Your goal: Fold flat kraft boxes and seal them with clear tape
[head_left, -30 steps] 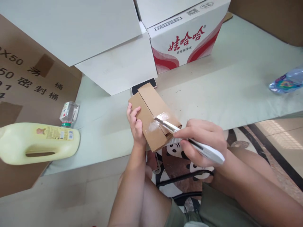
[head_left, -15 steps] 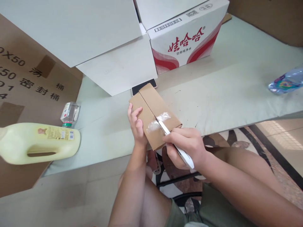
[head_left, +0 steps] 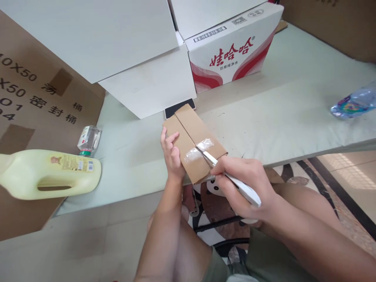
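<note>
A small brown cardboard box (head_left: 202,127) rests at the table's front edge, with a seam running along its top. Clear tape (head_left: 199,150) crosses that seam near the end closest to me. My left hand (head_left: 172,154) grips the box by its left side, thumb and fingers bent over the top. In my right hand (head_left: 242,180) is a white-handled utility knife (head_left: 235,183), its blade tip touching the seam at the tape. The box's underside and the fingers beneath it are hidden.
A black-screened phone (head_left: 179,108) lies behind the box, before white cartons (head_left: 152,84). A red-and-white carton (head_left: 229,58) stands further right. To the left are a yellow jug (head_left: 70,156) and a small clear bottle (head_left: 89,139); a plastic bottle (head_left: 354,102) lies far right.
My right hand has drawn back toward me and to the right, and the knife lies at a lower angle along the seam. My left hand keeps its hold on the box.
</note>
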Motion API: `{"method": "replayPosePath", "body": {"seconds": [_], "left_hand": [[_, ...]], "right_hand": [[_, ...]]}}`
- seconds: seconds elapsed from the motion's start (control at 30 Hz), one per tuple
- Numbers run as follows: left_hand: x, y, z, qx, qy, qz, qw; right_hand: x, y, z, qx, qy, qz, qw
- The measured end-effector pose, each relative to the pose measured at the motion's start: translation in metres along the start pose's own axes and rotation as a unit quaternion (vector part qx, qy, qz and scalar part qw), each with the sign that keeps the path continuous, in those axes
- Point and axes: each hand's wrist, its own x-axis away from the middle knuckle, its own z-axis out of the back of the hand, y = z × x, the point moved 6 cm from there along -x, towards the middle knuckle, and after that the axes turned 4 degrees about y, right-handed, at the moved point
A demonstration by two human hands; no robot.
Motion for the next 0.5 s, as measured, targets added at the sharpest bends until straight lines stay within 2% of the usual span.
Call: {"method": "replayPosePath", "body": {"seconds": [0.2, 0.33, 0.43, 0.5], "left_hand": [[0.000, -0.001, -0.001, 0.006, 0.006, 0.001, 1.000], [-0.002, 0.000, -0.001, -0.003, 0.013, -0.013, 1.000], [-0.002, -0.001, 0.000, -0.010, 0.013, -0.013, 1.000], [-0.002, -0.002, 0.001, -0.010, 0.011, -0.005, 1.000]], "right_hand": [[-0.003, 0.005, 0.003, -0.012, 0.016, -0.018, 1.000], [-0.003, 0.002, 0.006, -0.010, 0.000, -0.039, 0.999], [0.004, -0.005, 0.018, -0.005, 0.006, -0.050, 0.999], [0.011, -0.007, 0.036, -0.015, 0.047, -0.056, 0.997]]}}
